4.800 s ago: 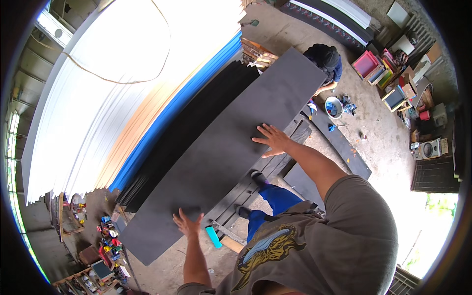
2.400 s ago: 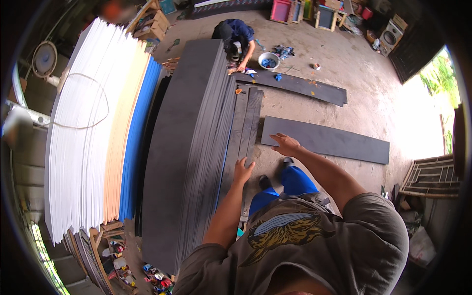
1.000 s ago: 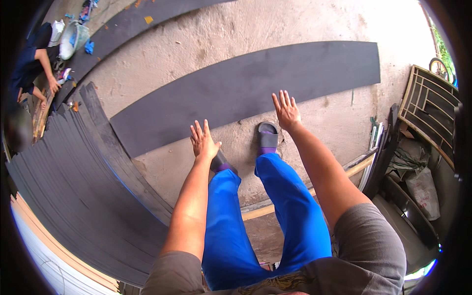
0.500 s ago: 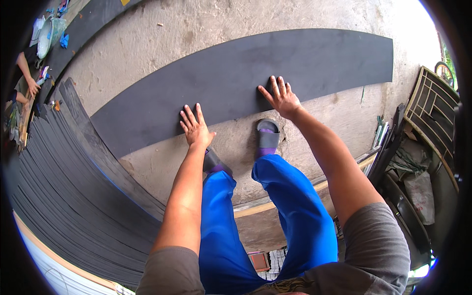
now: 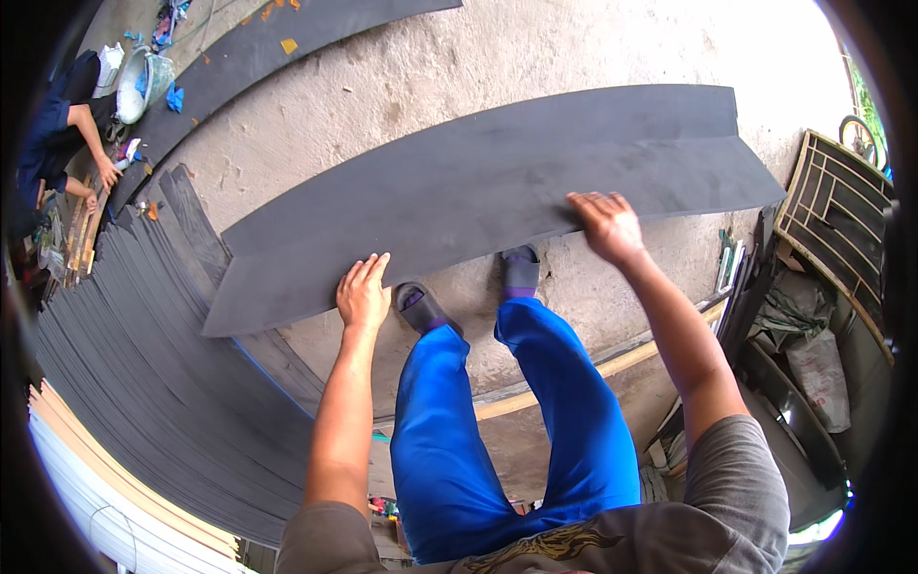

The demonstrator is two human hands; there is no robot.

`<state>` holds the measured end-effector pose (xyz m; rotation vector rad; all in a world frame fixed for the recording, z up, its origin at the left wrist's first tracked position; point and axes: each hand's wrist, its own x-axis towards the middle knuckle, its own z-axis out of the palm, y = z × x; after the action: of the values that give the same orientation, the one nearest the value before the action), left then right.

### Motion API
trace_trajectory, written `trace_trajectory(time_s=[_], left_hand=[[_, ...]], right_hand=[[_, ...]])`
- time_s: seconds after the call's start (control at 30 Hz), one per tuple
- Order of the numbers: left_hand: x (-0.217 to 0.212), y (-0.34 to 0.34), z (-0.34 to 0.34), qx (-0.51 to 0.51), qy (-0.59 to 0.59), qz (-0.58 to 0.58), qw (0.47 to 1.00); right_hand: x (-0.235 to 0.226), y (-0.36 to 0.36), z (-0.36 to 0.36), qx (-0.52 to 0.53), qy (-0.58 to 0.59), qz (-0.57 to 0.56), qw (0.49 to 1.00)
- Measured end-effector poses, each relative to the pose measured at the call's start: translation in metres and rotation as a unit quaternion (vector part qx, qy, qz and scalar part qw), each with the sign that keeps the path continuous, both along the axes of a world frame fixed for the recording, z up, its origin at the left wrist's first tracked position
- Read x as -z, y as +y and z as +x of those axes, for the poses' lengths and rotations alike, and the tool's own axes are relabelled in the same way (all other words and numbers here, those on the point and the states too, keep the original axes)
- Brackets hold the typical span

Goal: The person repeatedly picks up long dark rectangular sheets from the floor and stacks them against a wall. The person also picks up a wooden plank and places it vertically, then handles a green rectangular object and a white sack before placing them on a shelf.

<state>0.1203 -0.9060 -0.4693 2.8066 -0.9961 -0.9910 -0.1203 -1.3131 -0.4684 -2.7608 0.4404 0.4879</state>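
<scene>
A long dark grey sheet (image 5: 478, 201) stretches across in front of me, its near edge raised off the concrete floor (image 5: 497, 48). My left hand (image 5: 363, 292) grips that near edge toward the left end. My right hand (image 5: 604, 222) grips the same edge farther right. A second dark sheet (image 5: 669, 105) seems to lie on the floor beneath it, showing along the far side. My feet in dark sandals (image 5: 521, 273) stand just under the raised edge.
A stack of dark sheets (image 5: 134, 383) fans out on the left, with white and tan sheets (image 5: 86, 488) behind it. Another person (image 5: 57, 124) crouches at the top left beside another dark sheet (image 5: 287, 38). A metal grate (image 5: 832, 210) and clutter stand on the right.
I carried a sheet from the stack and bent down to the floor. Within the last half second my hands closed on the sheet's near edge and lifted it over my feet.
</scene>
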Motion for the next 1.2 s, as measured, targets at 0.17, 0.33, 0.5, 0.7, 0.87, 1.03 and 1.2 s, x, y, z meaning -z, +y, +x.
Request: trace_trajectory(time_s=[0.17, 0.33, 0.5, 0.7, 0.87, 1.03, 1.2], left_hand=[[-0.001, -0.027, 0.034, 0.021, -0.033, 0.027, 0.999], [-0.025, -0.067, 0.067, -0.046, 0.072, 0.122, 0.989], [-0.051, -0.058, 0.065, -0.021, 0.038, 0.111, 0.993], [-0.149, -0.016, 0.036, 0.039, 0.029, 0.082, 0.995], [-0.262, -0.001, -0.006, -0.001, 0.055, 0.137, 0.989], [-0.358, 0.025, -0.044, -0.02, 0.056, 0.101, 0.993], [-0.419, 0.062, -0.081, -0.047, 0.045, 0.084, 0.994]], right_hand=[[0.009, -0.054, -0.012, 0.04, 0.009, -0.035, 0.999], [-0.004, -0.061, 0.013, 0.051, 0.08, -0.013, 0.995], [-0.026, -0.056, 0.003, 0.076, 0.06, 0.043, 0.994], [-0.113, -0.035, -0.03, 0.044, 0.051, 0.016, 0.998], [-0.205, -0.012, -0.062, 0.049, 0.092, 0.042, 0.994], [-0.308, 0.001, -0.088, 0.053, 0.073, 0.053, 0.995], [-0.38, 0.02, -0.092, 0.032, 0.071, 0.056, 0.995]])
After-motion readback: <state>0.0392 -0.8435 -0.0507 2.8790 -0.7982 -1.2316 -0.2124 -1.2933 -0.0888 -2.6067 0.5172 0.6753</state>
